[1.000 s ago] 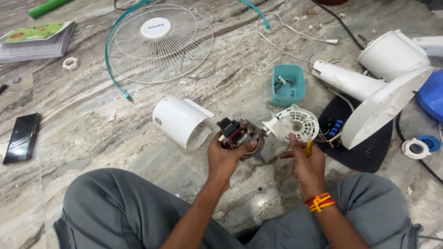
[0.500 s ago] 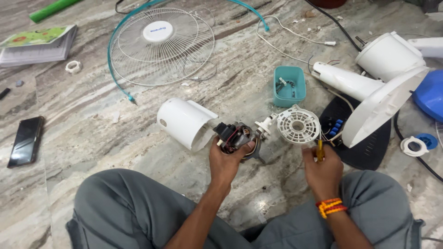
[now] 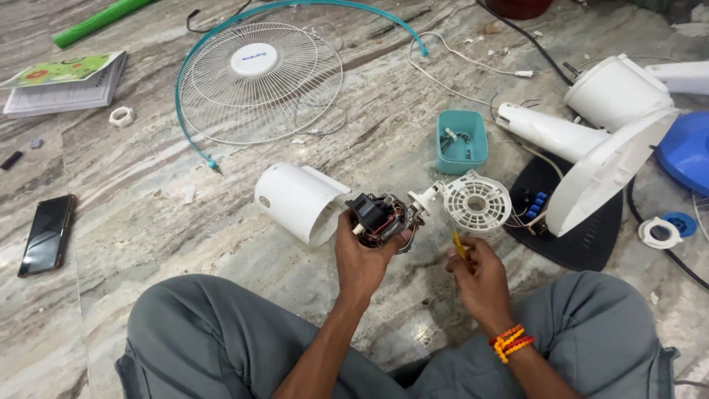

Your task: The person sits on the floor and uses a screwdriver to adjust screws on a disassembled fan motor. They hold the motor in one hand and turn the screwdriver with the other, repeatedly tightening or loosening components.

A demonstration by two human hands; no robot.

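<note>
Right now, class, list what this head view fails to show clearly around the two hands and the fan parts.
- Yellow tool: only its tip shows; the right hand hides the rest.
- Motor: its underside is covered by the left hand.
- Teal tray: small parts inside, too small to identify.
- Blue part: cut off by the right edge.
- Black base: partly hidden under the white stand.

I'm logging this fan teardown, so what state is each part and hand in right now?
left hand: gripping the motor
motor: out of its housing, windings exposed
right hand: closed on a yellow tool
yellow tool: held, tip up
white housing: off, lying on the floor
fan grille: detached, lying flat
teal tray: open, small parts inside
phone: screen dark
</note>
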